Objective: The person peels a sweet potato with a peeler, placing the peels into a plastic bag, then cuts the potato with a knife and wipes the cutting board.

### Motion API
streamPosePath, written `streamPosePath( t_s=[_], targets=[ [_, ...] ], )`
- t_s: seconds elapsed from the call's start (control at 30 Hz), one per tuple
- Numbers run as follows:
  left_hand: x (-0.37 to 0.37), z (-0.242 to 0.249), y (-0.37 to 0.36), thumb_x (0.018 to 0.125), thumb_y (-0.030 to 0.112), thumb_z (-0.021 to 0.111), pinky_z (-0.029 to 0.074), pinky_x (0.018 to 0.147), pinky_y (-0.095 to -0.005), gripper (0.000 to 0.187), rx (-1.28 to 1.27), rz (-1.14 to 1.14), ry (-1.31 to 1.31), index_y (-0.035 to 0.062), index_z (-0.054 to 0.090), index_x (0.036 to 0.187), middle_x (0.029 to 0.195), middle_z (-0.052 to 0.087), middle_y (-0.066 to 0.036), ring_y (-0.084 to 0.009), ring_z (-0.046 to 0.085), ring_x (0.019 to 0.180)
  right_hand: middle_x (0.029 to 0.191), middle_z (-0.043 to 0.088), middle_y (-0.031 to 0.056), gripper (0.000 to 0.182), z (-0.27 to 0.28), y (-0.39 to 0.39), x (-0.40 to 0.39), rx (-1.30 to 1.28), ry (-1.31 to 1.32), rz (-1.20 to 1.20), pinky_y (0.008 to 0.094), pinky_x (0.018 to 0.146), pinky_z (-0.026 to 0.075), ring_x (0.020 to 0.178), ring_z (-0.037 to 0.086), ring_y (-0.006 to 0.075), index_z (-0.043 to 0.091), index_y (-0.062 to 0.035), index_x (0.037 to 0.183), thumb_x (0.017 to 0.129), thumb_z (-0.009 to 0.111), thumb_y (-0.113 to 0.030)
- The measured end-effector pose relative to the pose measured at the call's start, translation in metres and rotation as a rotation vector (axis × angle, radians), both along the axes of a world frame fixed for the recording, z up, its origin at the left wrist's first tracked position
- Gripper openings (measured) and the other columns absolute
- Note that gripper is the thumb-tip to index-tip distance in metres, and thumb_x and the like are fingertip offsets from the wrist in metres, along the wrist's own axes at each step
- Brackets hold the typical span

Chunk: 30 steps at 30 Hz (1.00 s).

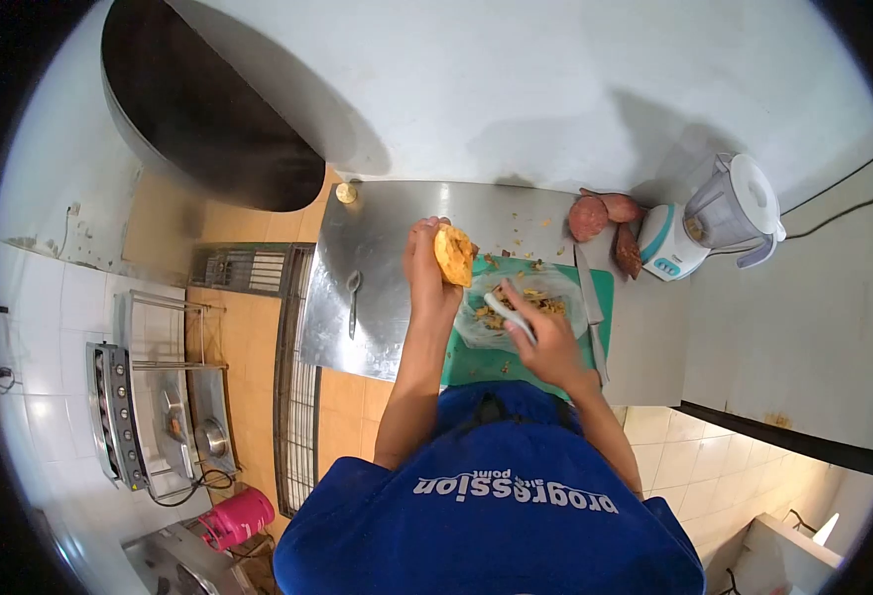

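My left hand (426,260) is closed round a peeled, orange-yellow vegetable piece (453,256) with an uneven face, held up over the counter. Lower and to the right, my right hand (547,342), slightly blurred, grips a pale, curved utensil (510,315) whose exact kind I cannot make out. It is apart from the vegetable piece. Beneath my right hand, a clear plastic bag (573,302) lies with brownish-yellow scraps (527,297) on it. The bag rests on a green cutting board (476,365).
Two knives (587,288) lie along the board's right side. Reddish tubers (588,218) sit by a blender (729,213). On the steel counter (387,223) are a spoon (353,302) at left and a pale round piece (346,192) near the corner. A dark round vessel (208,99) stands out at upper left.
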State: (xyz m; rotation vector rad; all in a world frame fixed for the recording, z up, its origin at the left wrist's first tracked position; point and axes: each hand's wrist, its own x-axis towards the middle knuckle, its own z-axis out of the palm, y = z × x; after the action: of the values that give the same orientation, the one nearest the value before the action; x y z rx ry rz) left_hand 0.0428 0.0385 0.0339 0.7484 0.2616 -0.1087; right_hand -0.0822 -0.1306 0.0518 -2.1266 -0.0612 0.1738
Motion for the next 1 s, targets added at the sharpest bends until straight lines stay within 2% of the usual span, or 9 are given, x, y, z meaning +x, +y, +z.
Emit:
streamPosePath(
  t_s=[0.13,0.2,0.4,0.53,0.6,0.7,0.8,0.93,1.0],
  targets=[
    [-0.006,-0.007,-0.009,0.098,0.025,0.059,0.056,0.072,-0.0398,0.018,-0.061,-0.079,0.061,0.0093,0.054,0.105,0.096,0.059,-0.005,-0.0203,0.062,0.083,0.078,0.066,0.0250,0.059,0.022,0.002,0.012,0.048,-0.145,-0.018,0.0467,0.076,0.053,0.073,0.065,0.0433,0.048,-0.0153,0.150,0.092,0.062,-0.017],
    [-0.010,-0.008,-0.015,0.097,0.025,0.058,0.055,0.072,-0.0386,0.018,-0.129,-0.076,0.145,0.0090,0.054,0.103,0.095,0.058,-0.005,-0.0202,0.062,0.081,0.075,0.067,0.0227,0.060,0.004,0.010,0.015,-0.135,-0.389,0.002,0.0493,0.068,0.052,0.069,0.065,0.0422,0.048,-0.0179,0.150,0.092,0.063,-0.023],
    [-0.018,-0.004,-0.017,0.099,0.027,0.057,0.054,0.072,-0.0379,0.021,0.000,-0.013,0.128,0.0071,0.052,0.104,0.091,0.057,-0.007,-0.0217,0.062,0.080,0.080,0.069,0.0225,0.061,0.000,0.012,0.009,-0.189,-0.217,-0.015,0.0519,0.070,0.052,0.071,0.066,0.0426,0.049,-0.0204,0.150,0.091,0.064,-0.023],
    [-0.007,-0.005,-0.007,0.100,0.028,0.058,0.054,0.070,-0.0384,0.021,-0.145,-0.036,0.048,0.0075,0.052,0.103,0.089,0.057,-0.008,-0.0227,0.062,0.077,0.082,0.069,0.0227,0.061,-0.026,0.002,-0.004,-0.272,-0.326,0.033,0.0518,0.071,0.052,0.072,0.067,0.0422,0.049,-0.0210,0.150,0.091,0.064,-0.023],
    [-0.003,-0.004,-0.010,0.101,0.027,0.057,0.054,0.071,-0.0371,0.020,-0.064,0.041,0.088,0.0080,0.052,0.102,0.090,0.057,-0.006,-0.0209,0.061,0.077,0.084,0.069,0.0232,0.061,-0.031,-0.001,-0.007,-0.186,-0.300,0.003,0.0504,0.071,0.052,0.074,0.067,0.0432,0.048,-0.0210,0.150,0.092,0.064,-0.023],
    [-0.011,-0.004,-0.015,0.102,0.025,0.056,0.054,0.071,-0.0358,0.017,0.037,0.016,0.046,0.0083,0.052,0.103,0.090,0.057,-0.004,-0.0190,0.061,0.077,0.082,0.069,0.0237,0.060,0.007,0.002,0.005,-0.072,-0.274,-0.040,0.0502,0.072,0.052,0.074,0.066,0.0445,0.048,-0.0218,0.150,0.092,0.063,-0.024],
    [-0.020,0.004,-0.025,0.102,0.022,0.056,0.054,0.071,-0.0349,0.014,0.079,0.019,0.104,0.0089,0.052,0.101,0.090,0.057,-0.002,-0.0170,0.060,0.078,0.081,0.068,0.0241,0.059,0.021,0.006,0.015,-0.140,-0.181,-0.029,0.0499,0.073,0.053,0.075,0.066,0.0452,0.050,-0.0206,0.149,0.092,0.064,-0.024],
    [-0.015,0.007,-0.015,0.101,0.026,0.057,0.054,0.071,-0.0356,0.019,-0.106,-0.001,0.118,0.0080,0.052,0.096,0.089,0.056,-0.003,-0.0178,0.061,0.078,0.080,0.068,0.0242,0.057,-0.001,0.005,0.005,-0.093,-0.179,-0.016,0.0497,0.074,0.053,0.075,0.066,0.0447,0.052,-0.0203,0.147,0.092,0.063,-0.024],
    [-0.007,0.010,-0.006,0.101,0.028,0.057,0.054,0.071,-0.0359,0.022,-0.213,-0.016,0.111,0.0075,0.052,0.096,0.089,0.056,-0.003,-0.0184,0.061,0.078,0.079,0.067,0.0243,0.056,-0.022,0.005,-0.005,-0.199,-0.239,0.096,0.0496,0.074,0.052,0.075,0.066,0.0449,0.053,-0.0178,0.147,0.092,0.063,-0.024]
  ],
)
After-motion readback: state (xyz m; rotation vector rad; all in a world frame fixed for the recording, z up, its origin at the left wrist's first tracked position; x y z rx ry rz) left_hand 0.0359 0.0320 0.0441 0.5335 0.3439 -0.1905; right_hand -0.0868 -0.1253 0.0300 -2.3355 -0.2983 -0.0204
